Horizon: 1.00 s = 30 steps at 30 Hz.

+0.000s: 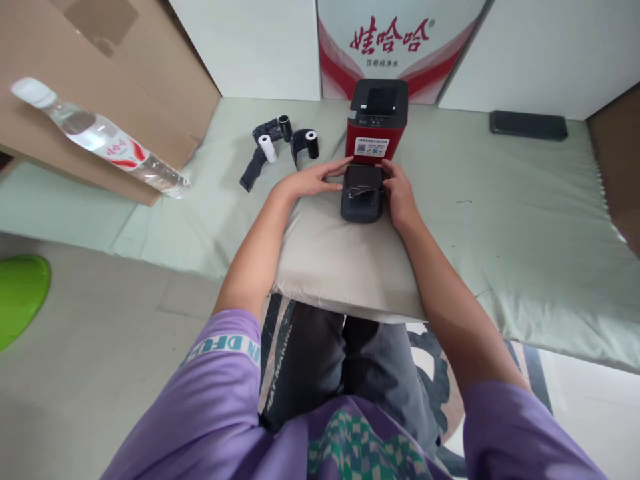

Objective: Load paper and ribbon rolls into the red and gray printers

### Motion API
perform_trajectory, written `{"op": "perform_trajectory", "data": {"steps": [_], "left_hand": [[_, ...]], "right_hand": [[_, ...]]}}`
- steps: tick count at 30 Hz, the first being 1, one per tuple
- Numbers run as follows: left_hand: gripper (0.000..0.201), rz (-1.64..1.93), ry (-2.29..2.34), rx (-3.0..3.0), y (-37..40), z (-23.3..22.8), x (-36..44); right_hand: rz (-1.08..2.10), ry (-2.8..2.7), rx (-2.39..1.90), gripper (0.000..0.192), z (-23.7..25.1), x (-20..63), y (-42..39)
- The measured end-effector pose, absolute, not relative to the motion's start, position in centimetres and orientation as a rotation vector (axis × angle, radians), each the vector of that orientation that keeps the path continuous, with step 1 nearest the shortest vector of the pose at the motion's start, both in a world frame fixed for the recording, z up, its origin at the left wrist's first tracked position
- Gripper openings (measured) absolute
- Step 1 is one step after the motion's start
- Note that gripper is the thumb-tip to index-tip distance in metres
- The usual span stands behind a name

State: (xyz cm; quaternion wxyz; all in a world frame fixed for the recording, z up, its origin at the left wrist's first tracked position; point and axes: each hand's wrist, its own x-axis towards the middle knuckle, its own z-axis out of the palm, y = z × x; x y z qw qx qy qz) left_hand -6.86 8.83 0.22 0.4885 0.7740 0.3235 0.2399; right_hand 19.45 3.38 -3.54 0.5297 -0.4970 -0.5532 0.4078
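Note:
A small black label printer point(362, 208), with a torn strip coming out of its top, sits on the cloth-covered surface before me. My left hand point(316, 181) holds its left side, thumb against the edge and fingers reaching towards its back corner. From the other side my right hand point(400, 193) grips it with bent fingers, partly hidden by the printer. Directly behind, almost touching it, stands a larger red and black receipt printer point(375, 127) bearing a white label. Left of the printers lie a white paper roll point(267, 148) and black rolls point(311, 143) with dark strips unrolled.
A clear water bottle point(113, 137) is at the left by a cardboard box point(150, 87). A black phone-like slab point(529, 125) lies at the back right. White boxes point(250, 47) line the back. Part of a green stool point(23, 293) shows at far left.

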Motion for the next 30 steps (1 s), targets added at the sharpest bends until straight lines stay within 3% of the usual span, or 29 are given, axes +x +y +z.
{"op": "perform_trajectory", "data": {"steps": [7, 14, 18, 23, 30], "left_hand": [[0.07, 0.617, 0.792, 2.0, 9.7, -0.9, -7.2], [0.063, 0.48, 1.048, 2.213, 9.9, -0.9, -6.8], [0.049, 0.461, 1.032, 2.198, 9.9, -0.7, -6.5], [0.047, 0.47, 1.018, 2.21, 10.2, -0.7, -6.4], [0.051, 0.349, 1.111, 2.369, 9.9, -0.6, -6.2]], "right_hand": [[0.783, -1.569, -1.194, 0.048, -3.2, 20.4, 2.9], [0.765, -1.569, -1.163, 0.042, -2.8, 20.5, 2.8], [0.776, -1.533, -1.164, 0.042, -2.6, 20.4, 2.6], [0.769, -1.532, -1.198, 0.041, -2.2, 20.4, 2.4], [0.632, -1.521, -1.245, 0.059, -2.7, 19.4, 2.0]]}}
